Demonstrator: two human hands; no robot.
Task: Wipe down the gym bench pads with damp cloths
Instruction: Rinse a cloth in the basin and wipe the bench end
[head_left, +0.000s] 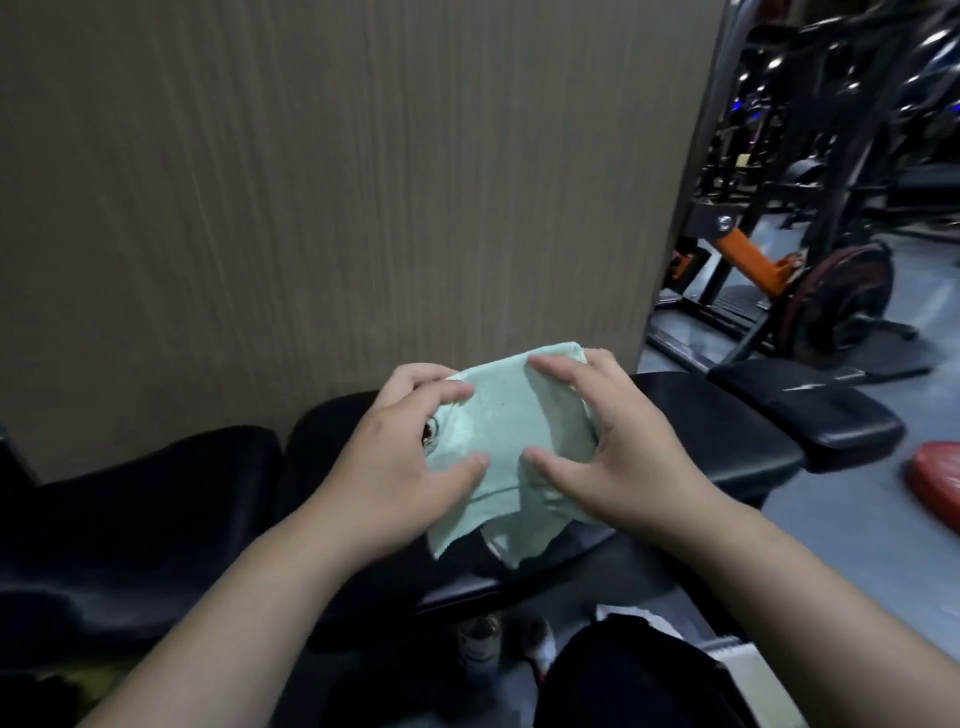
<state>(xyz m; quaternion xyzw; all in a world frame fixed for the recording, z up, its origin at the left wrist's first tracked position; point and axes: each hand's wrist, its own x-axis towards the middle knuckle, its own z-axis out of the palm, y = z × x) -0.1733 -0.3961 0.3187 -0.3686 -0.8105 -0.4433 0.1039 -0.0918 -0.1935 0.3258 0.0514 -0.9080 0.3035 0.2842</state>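
Left hand (395, 457) and right hand (618, 447) pinch the green cloth (498, 431) between them, the bench pad (727, 431) running sideways directly beneath.

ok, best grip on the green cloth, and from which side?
Probably the green cloth by its side edges, coming in from left and right, where the left hand and right hand pinch it. It looks folded thick there; the near corners hang loose over the bench pad.
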